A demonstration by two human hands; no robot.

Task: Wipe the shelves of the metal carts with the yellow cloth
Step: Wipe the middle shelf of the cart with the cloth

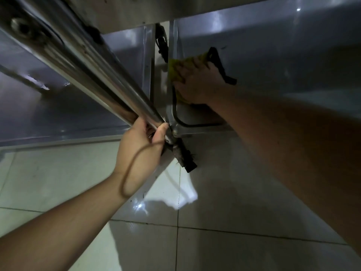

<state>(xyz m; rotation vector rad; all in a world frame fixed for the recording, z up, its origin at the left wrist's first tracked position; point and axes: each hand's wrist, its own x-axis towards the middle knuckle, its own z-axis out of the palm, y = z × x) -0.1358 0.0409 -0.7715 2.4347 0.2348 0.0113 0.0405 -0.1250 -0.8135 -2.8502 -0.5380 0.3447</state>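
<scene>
My right hand [197, 81] lies flat on the yellow cloth [172, 69] and presses it against the lower shelf [273, 61] of a metal cart, near the shelf's left corner. The cloth shows along my fingers and below my palm; most of it is hidden under the hand. My left hand [139, 147] grips the cart's shiny upright post [93, 75], thumb and fingers wrapped round it just above the shelf corner. A thin band hangs round my left wrist.
A second cart's shelf [58, 106] lies to the left, separated by a narrow gap. A dark caster wheel [187, 159] sits under the post. A black bracket [220, 65] stands behind my right hand. Pale floor tiles [214, 251] spread below, with a bright reflection.
</scene>
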